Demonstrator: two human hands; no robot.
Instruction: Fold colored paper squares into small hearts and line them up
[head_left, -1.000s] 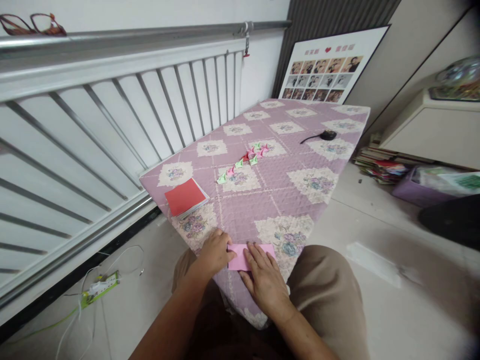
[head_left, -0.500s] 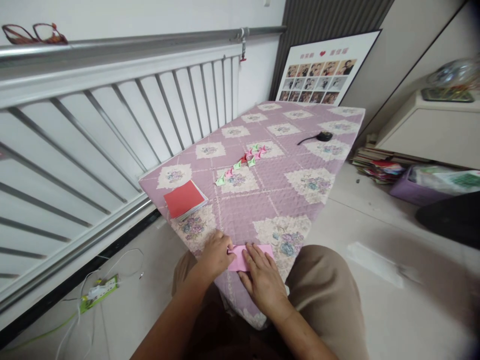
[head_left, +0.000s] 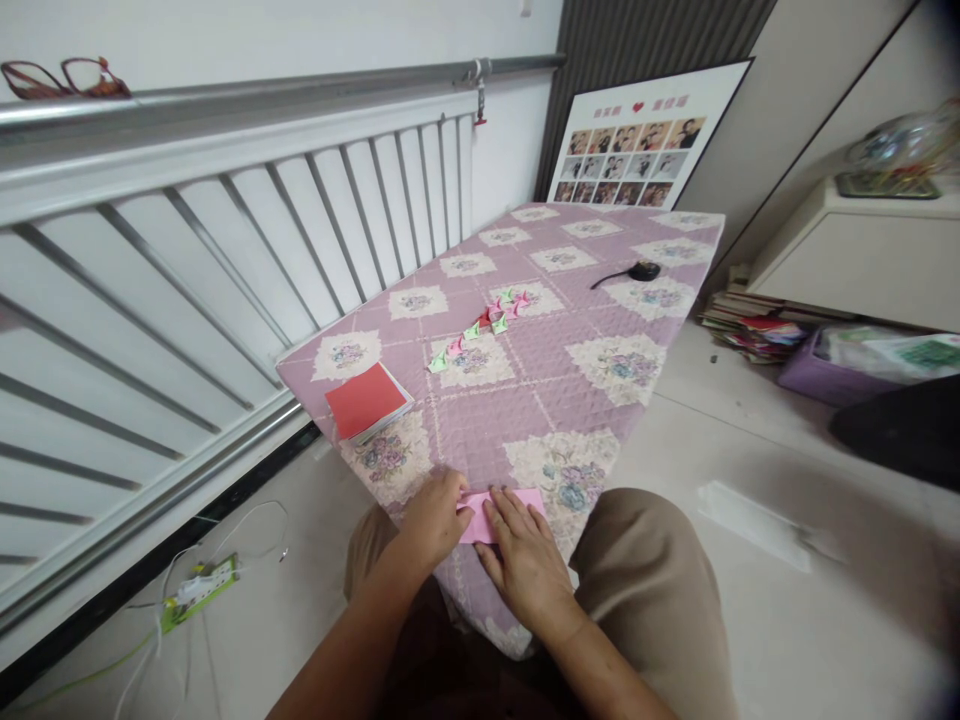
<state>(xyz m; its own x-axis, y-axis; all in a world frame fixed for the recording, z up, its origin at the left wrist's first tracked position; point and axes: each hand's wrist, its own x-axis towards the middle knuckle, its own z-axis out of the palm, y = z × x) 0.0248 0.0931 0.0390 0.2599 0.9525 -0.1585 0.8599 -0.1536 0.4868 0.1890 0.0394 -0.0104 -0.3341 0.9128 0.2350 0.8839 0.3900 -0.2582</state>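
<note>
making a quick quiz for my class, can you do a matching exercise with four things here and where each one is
1. pink paper
2. red-topped paper stack
3. eyeglasses
4. power strip

A. on the floor
B. under the right hand
C. at the metal pipe, upper left
D. on the tablecloth, near its left edge

Pairs: 1-B, 2-D, 3-C, 4-A

Glasses (head_left: 111, 86) just chilling on the pipe (head_left: 300, 87) above the radiator (head_left: 255, 260), photo board (head_left: 641, 140) tilted up at the back, power strip (head_left: 204, 592) lying on the floor (head_left: 765, 620), plus a purple bin (head_left: 829, 376) right beside some piled papers (head_left: 757, 328) by the cabinet (head_left: 862, 245).
</note>
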